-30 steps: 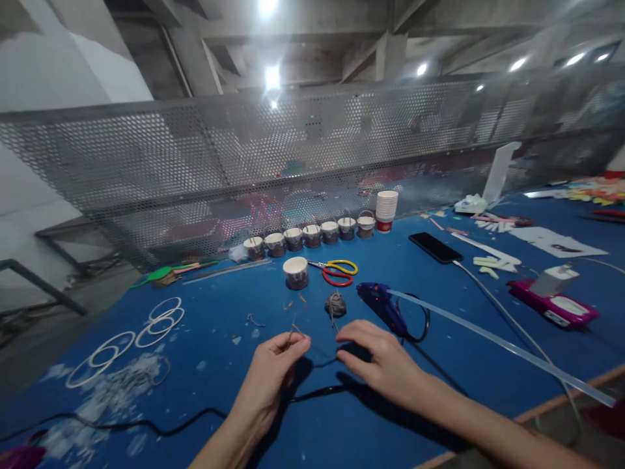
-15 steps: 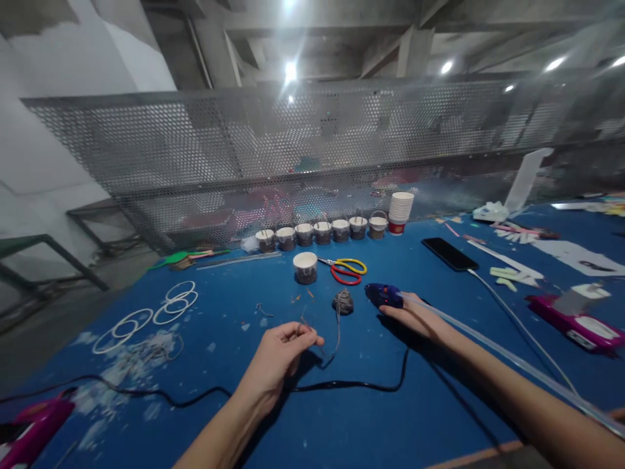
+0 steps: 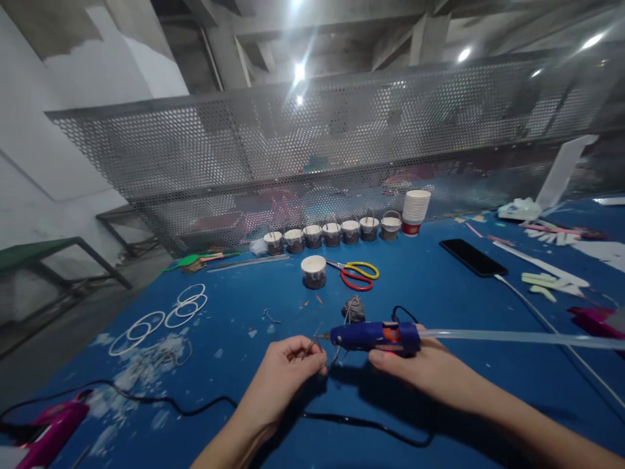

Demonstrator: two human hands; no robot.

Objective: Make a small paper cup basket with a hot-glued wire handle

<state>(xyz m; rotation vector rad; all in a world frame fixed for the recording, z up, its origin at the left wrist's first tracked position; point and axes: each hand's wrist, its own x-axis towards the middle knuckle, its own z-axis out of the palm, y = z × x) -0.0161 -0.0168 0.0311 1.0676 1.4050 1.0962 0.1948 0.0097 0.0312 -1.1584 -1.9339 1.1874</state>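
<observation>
Concrete beams [image 3: 332, 23] and bright lights [image 3: 299, 71] hung above a big blue table [image 3: 234, 339] with a holey metal fence [image 3: 254, 143] along its back. On the left, white rings [image 3: 185, 304] lay flat, maybe put there to be out of the way. Nearer, a black cord [image 3: 161, 407] ran across the table. Next, the left hand [image 3: 288, 371] pinched thin gray string [image 3: 308, 348], thumb and fingers pressed together, likely so it would not wiggle. Behind it, little gray-and-white cups [image 3: 332, 236] stood in a tidy row by the fence, and one white-topped cup [image 3: 314, 272] stood in front of them. A ball of gray yarn [image 3: 354, 309] sat just behind the blue glue gun [image 3: 375, 337], near red-and-yellow scissors [image 3: 359, 280]. The right hand [image 3: 430, 368] was wrapped around the gun, tipping it sideways so its nose pointed at the string. I could not tell if the nose touched the string, or if a finger squeezed the trigger. Farther back, stacked paper cups [image 3: 416, 212] sat inside each other, which saved room. A long clear glue stick [image 3: 508, 337] poked out rightward, past a black phone [image 3: 473, 257] lying behind it.
</observation>
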